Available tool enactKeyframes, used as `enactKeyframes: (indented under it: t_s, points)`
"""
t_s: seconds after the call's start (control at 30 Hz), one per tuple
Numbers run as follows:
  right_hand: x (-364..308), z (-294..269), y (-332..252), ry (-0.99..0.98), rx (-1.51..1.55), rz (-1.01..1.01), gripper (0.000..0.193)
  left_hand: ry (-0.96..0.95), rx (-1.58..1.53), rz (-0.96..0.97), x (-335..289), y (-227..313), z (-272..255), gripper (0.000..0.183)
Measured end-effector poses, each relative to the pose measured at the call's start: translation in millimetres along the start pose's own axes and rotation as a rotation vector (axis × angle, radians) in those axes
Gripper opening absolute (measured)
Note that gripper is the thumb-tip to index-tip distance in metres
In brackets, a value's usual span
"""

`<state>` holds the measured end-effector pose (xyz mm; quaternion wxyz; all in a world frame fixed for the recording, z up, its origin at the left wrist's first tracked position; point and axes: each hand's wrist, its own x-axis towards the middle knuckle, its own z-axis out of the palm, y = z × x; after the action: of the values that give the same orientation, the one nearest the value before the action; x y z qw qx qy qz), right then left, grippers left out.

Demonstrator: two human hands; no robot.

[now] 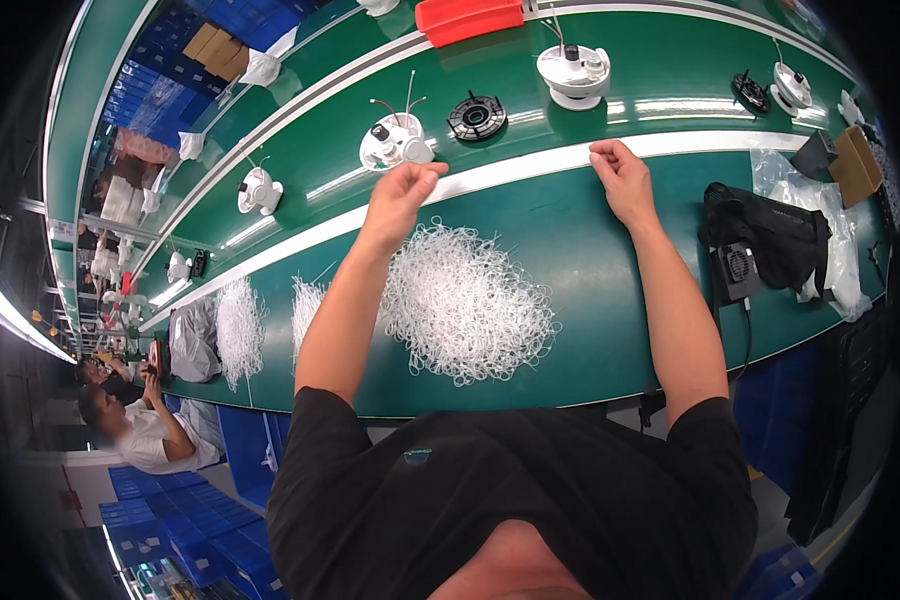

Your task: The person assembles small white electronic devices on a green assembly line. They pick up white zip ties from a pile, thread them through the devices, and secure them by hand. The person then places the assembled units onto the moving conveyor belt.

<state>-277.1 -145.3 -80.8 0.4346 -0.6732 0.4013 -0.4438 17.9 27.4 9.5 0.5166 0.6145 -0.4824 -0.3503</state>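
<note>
My left hand [402, 200] is closed in a pinch at the near side of a white round housing [388, 143], which has thin wires standing up from it. Whatever the fingertips hold, if anything, is too small to make out. My right hand [625, 185] hovers by the white rail [685, 144], thumb and fingertips drawn together. Anything between them cannot be made out. A large heap of thin white looped strands [470, 310] lies on the green table below my hands. Just right of the housing sits a black round slotted part [477, 117].
Another white housing [574, 78] stands farther right on the green belt. A red bin [468, 18] is at the far side. On the table's right lie a black bag [765, 235], a small black fan device [736, 270] and clear plastic [845, 250]. Co-workers sit at left.
</note>
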Motion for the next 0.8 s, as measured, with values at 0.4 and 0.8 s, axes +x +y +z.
enactKeyframes:
  t_s: [0.4, 0.8]
  points:
    - [-1, 4, -2, 0.017, 0.02, -0.013, 0.019, 0.679, -0.329, -0.271, 48, -57, -77, 0.04]
    - [-12, 39, -67, -0.164, -0.07, -0.061, 0.038, 0.268, -0.1, -0.285, 49, -25, -18, 0.021]
